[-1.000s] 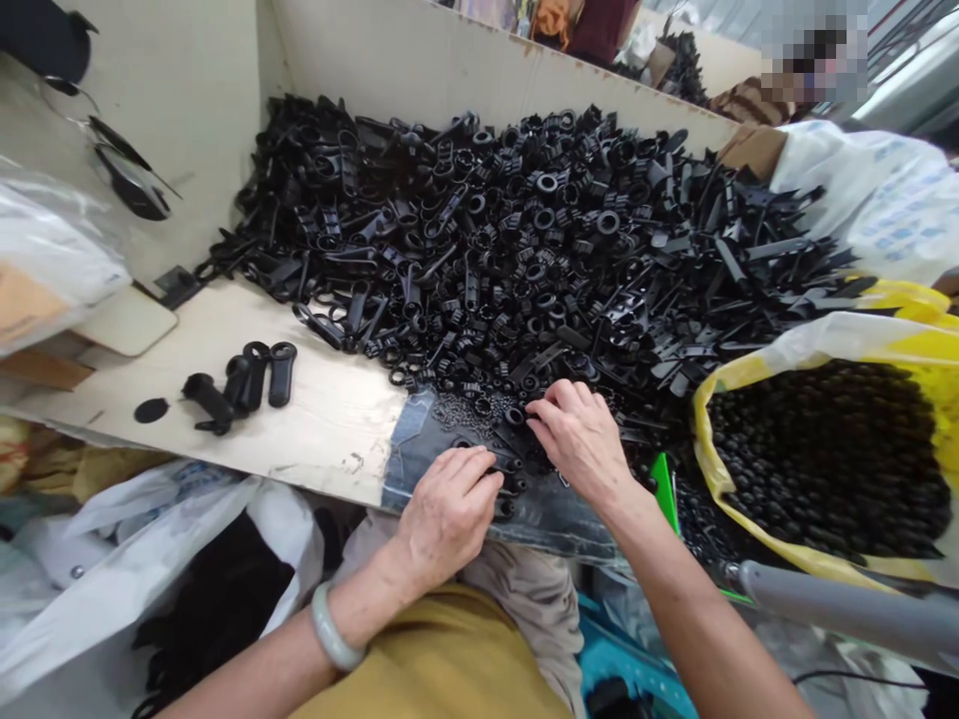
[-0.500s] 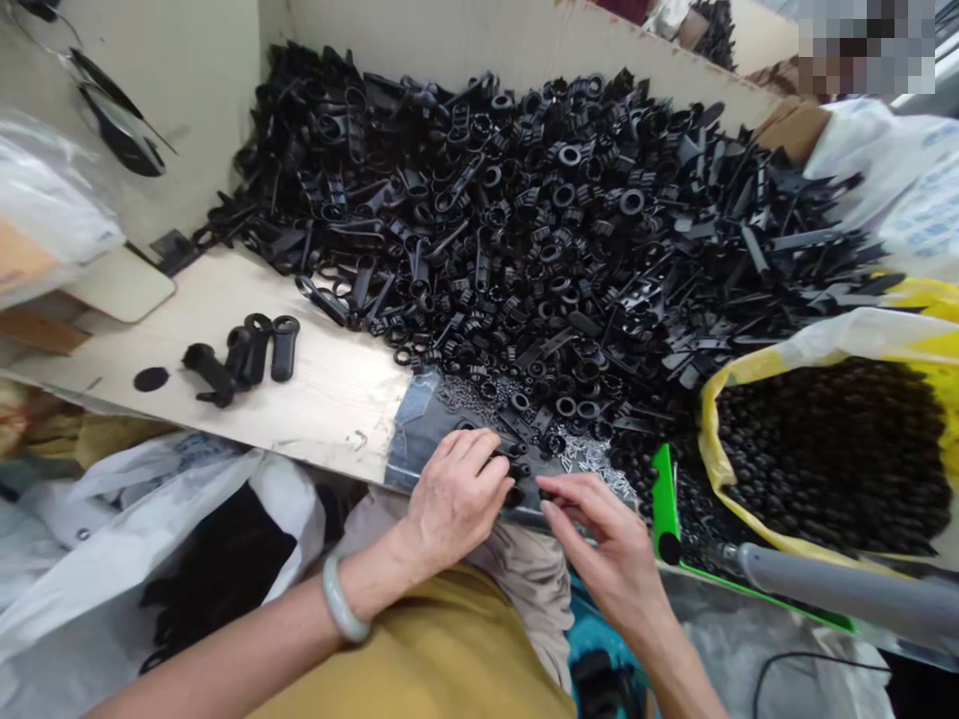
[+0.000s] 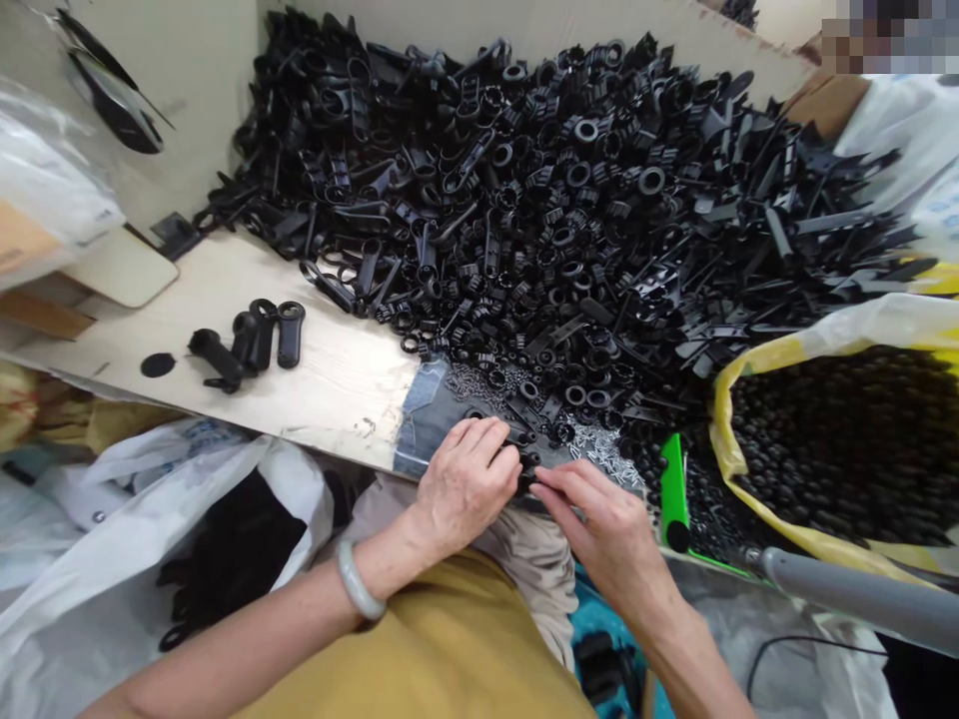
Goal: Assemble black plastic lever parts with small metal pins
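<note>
My left hand (image 3: 469, 479) is closed over a black plastic part (image 3: 529, 461) at the front edge of the bench; most of it is hidden under the fingers. At the part's right end, thumb and forefinger of my right hand (image 3: 603, 514) are pinched together. Whatever lies in that pinch is too small to make out. Just beyond the hands are loose silver pins (image 3: 603, 449) and a scatter of tiny dark pieces (image 3: 483, 384). A huge heap of black plastic rings and levers (image 3: 524, 200) rises behind them.
Several black handle-like pieces (image 3: 290, 335) and a black disc (image 3: 157, 365) sit on the pale board at left. On the right stand a green bracket (image 3: 674, 489), a grey tube (image 3: 861, 589) and a yellow-rimmed bag (image 3: 723, 399) of small black pieces. White bags (image 3: 67, 609) hang below left.
My right hand has moved left, its pinched fingertips now meeting the black part's end beside my left hand. My left hand keeps its grip. The whole view has shifted slightly.
</note>
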The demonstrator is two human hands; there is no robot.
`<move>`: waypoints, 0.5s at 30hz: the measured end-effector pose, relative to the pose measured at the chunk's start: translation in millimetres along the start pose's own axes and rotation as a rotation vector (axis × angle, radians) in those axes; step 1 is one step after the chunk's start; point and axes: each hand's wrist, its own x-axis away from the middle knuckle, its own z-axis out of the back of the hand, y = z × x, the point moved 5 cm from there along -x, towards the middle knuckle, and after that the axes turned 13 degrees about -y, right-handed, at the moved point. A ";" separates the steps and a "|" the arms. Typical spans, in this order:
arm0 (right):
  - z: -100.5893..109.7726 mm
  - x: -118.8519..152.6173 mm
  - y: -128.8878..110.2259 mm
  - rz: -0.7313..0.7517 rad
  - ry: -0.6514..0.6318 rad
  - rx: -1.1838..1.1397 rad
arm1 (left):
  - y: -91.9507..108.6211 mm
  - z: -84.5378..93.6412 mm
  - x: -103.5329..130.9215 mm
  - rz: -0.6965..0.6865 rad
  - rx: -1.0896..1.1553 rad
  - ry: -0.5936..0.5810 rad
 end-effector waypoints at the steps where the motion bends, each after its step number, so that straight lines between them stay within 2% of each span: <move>1: 0.4 -1.2 0.3 0.005 -0.012 0.018 | -0.1 -0.2 -0.2 0.001 -0.002 -0.001; 8: 4.3 -9.8 3.3 -0.022 -0.123 0.071 | -0.2 -1.1 0.0 -0.012 -0.025 -0.021; 12: 4.2 -14.5 5.0 -0.078 -0.164 0.122 | 0.6 -1.4 0.0 -0.018 -0.034 -0.044; 15: 2.1 -17.0 8.1 -0.159 -0.186 0.079 | 0.8 -1.0 -0.1 -0.009 -0.042 -0.040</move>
